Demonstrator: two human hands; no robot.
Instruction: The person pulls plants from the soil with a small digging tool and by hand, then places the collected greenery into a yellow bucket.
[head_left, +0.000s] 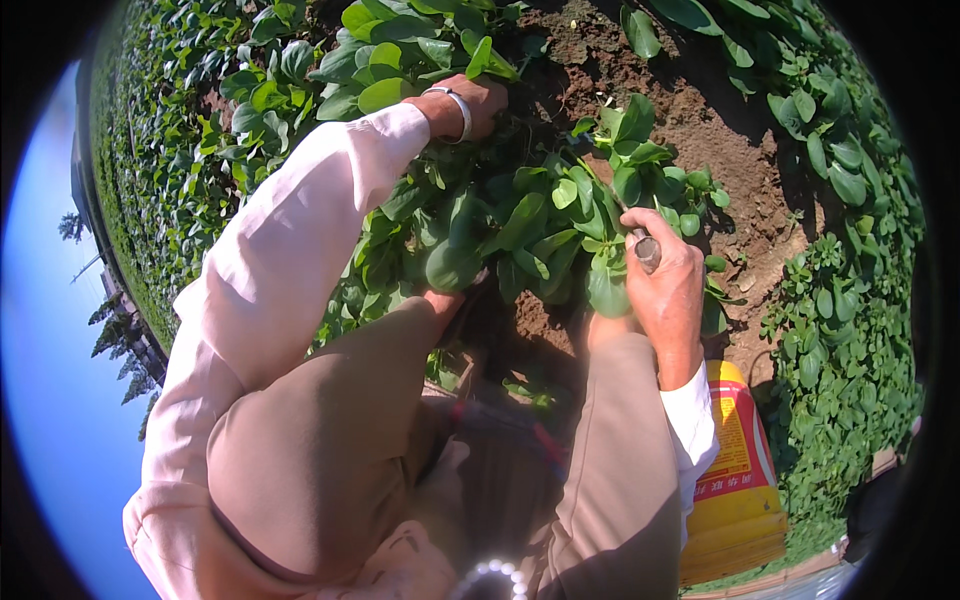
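Note:
My left hand (478,106), with a pale band on its wrist, reaches into the leafy green plants (385,65) at the top of the view. Its fingers are hidden among leaves and shadow, so whether it holds a stem cannot be seen. Closer in on the right, my right hand (668,290) is closed around the handle of a tool (647,254). The handle's round end points up toward me. The tool's far end disappears under a broad-leaved plant (635,165) beside my fingers, so its kind does not show.
Bare brown soil (715,120) runs between the plant rows. Low greenery (835,330) grows on the right. A yellow plastic container (735,535) with a red label stands by my right forearm. My bent knees (320,430) frame the plants in front of me.

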